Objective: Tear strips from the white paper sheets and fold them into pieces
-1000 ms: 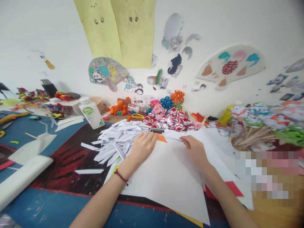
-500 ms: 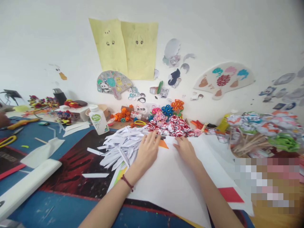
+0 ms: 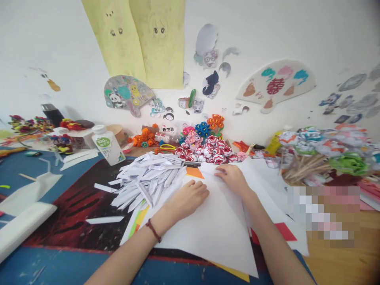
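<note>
A person's two bare hands are working over a large white paper sheet [image 3: 216, 237], which is lying on a dark red-and-black mat [image 3: 77, 215] on a blue table. The left hand [image 3: 190, 199] is lying palm down over the middle of the sheet, partly open, fingers loosely bent, with nothing visible in its hold. The right hand [image 3: 233, 178] is reaching to the sheet's far edge, its thumb and fingers half closed beside the white paper there; whether they are pinching it cannot be told. An orange piece of paper [image 3: 194, 172] is showing between the hands, at the far edge. Just left of the sheet, a heap of folded white paper strips [image 3: 151, 178] is spreading over the mat. Behind it, a white bottle [image 3: 108, 146] is standing, and red-and-white flowers [image 3: 212, 150] are crowding together near the wall. A red piece of paper [image 3: 286, 231] is lying beyond the right forearm.
</note>
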`<state>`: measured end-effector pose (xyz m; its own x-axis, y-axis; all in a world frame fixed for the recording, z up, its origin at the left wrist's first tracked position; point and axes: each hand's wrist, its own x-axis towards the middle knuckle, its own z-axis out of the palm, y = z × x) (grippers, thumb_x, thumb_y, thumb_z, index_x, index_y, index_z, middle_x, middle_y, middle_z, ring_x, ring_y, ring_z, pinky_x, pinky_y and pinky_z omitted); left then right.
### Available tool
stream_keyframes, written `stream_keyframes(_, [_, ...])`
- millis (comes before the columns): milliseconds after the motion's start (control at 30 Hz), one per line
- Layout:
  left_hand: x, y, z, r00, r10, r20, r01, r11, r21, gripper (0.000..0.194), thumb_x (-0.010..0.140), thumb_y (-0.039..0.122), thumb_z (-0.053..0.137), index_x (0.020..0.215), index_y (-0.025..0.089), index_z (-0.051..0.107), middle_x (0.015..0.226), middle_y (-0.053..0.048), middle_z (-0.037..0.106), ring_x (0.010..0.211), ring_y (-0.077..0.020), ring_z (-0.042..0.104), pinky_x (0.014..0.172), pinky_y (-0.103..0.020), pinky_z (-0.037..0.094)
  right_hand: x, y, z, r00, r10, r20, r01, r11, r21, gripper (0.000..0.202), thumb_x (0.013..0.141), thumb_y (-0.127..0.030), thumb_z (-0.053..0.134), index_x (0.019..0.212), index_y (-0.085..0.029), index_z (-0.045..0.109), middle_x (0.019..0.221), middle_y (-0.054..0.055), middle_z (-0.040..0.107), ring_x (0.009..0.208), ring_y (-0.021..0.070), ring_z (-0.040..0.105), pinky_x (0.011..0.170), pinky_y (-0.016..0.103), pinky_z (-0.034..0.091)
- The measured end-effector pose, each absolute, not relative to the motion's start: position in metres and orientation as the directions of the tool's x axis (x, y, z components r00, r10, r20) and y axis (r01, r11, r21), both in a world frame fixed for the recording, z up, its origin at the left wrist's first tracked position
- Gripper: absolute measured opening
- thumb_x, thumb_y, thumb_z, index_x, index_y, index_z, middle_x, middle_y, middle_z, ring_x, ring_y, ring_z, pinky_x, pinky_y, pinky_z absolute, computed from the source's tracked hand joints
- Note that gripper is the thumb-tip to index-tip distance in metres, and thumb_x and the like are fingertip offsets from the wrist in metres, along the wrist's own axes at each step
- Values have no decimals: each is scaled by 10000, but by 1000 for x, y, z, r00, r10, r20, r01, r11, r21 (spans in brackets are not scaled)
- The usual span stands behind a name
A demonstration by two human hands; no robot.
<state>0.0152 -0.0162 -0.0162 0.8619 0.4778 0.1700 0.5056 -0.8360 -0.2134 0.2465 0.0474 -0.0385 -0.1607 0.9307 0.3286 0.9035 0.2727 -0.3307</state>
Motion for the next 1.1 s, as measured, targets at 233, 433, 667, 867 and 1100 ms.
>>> stream_keyframes(233, [17,-17,-19,853,491,178,519,-835,-183,148,929,157,412,991,150,546,985,-77,581,944,-223,492,797,-352,357,242,44,-33,-145,939,311,921,243,-305,218,788,-363,667,954,-224,697,950,40,722,888,192,652,730,276,430])
stream_keyframes(433, [17,-18,-19,848,494,190,524,-835,-169,166,938,160,396,1001,146,548,991,-78,582,948,-220,495,802,-349,359,240,41,-27,-182,937,300,938,257,-234,272,783,-396,669,1000,-233,690,961,45,717,903,199,640,720,271,411])
stream_keyframes(667, [17,-18,-20,844,501,190,530,-834,-151,165,934,152,394,982,143,552,972,-78,577,919,-216,497,797,-348,360,239,38,-19,-164,936,311,955,230,-188,235,897,-233,476,827,-200,699,855,63,721,795,189,630,627,259,334])
stream_keyframes(867, [17,-17,-22,837,512,192,539,-831,-136,172,934,157,390,990,146,553,970,-77,569,905,-210,494,798,-346,366,238,39,-22,-179,929,323,955,243,-169,241,898,-227,469,826,-175,693,851,73,716,789,183,617,666,258,342])
stream_keyframes(1100, [17,-18,-21,831,528,174,552,-823,-137,180,928,145,384,989,147,553,971,-83,561,877,-201,501,777,-341,374,238,41,-27,-267,903,336,928,335,-164,186,878,-231,519,779,-185,669,839,32,697,827,162,611,695,236,366])
